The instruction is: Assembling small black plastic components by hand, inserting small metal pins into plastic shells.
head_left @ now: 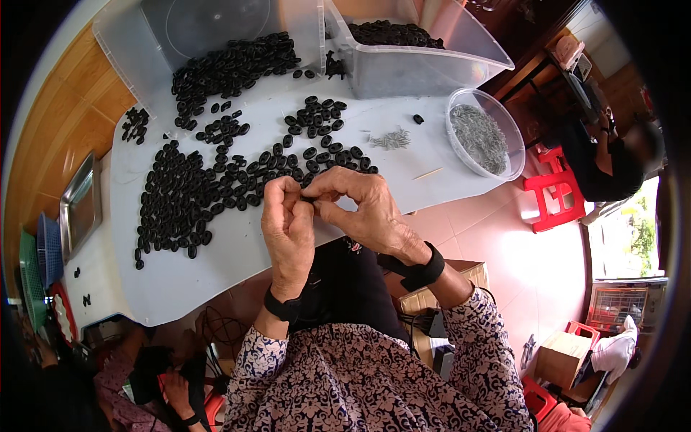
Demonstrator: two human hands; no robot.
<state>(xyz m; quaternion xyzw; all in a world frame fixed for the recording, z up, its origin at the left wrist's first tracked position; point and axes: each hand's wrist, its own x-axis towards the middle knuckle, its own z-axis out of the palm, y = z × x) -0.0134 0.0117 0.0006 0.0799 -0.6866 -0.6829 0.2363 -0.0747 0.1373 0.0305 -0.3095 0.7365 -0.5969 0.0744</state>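
At frame centre, left grip [289, 234] and right grip [368, 212] pinch a small black piece [308, 199], apparently working it, with steady pressure likely needed next.

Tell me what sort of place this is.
Probably a small, home-like workshop for handwork: heaps of black oval parts cover much of the table, a round tub holds small pale pieces, and other people are nearby.
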